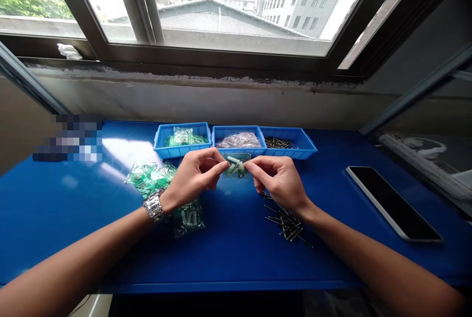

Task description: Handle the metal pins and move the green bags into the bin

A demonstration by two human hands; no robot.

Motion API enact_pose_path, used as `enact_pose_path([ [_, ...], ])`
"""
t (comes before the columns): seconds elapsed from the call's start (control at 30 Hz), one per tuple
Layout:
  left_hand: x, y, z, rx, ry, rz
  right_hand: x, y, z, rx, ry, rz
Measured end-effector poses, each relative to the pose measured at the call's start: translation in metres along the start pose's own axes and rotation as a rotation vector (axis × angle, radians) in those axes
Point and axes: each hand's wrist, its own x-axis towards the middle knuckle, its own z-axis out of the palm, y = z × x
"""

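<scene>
A small clear bag point(237, 165) with white plugs and dark screws inside is stretched between my two hands above the blue table. My left hand point(197, 175), with a metal watch on its wrist, pinches the bag's left edge. On the other side my right hand point(279, 179) pinches the right edge between thumb and finger. Green-tinted filled bags point(147, 178) lie beside and partly behind my left hand, and another filled bag point(189, 219) lies below it. Loose dark screws point(289, 223) are scattered beneath my right hand.
Three blue bins stand at the back: the left bin point(180, 151) holds green bags, the middle bin point(239, 129) clear bags, the right bin point(300, 153) dark screws. A phone point(394, 204) lies at the right. The table's front edge point(221, 287) runs below my arms.
</scene>
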Motion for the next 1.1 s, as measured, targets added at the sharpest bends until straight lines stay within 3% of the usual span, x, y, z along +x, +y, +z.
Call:
enact_pose_path([
  [0.2,0.000,-0.001,0.000,-0.003,0.019,0.033,0.000,0.005,0.002,0.014,0.049,-0.045],
  [0.4,0.000,-0.006,-0.002,0.207,0.143,0.198,0.000,0.009,-0.001,-0.064,0.086,-0.065],
  [0.6,0.001,-0.007,-0.003,0.265,0.150,0.250,0.001,0.008,-0.002,-0.059,0.100,-0.097],
  [0.77,0.001,-0.002,-0.002,0.205,0.003,0.164,0.002,0.006,-0.001,-0.001,-0.091,-0.024],
  [0.87,0.003,0.003,-0.007,0.138,0.002,0.151,0.000,0.003,-0.001,0.001,-0.163,0.002],
  [0.97,0.009,0.006,-0.026,0.132,0.101,0.190,0.000,0.000,-0.002,-0.016,-0.166,-0.034],
  [1.1,0.022,-0.003,-0.074,0.425,0.466,0.186,0.000,-0.001,-0.003,-0.045,-0.172,-0.062],
])
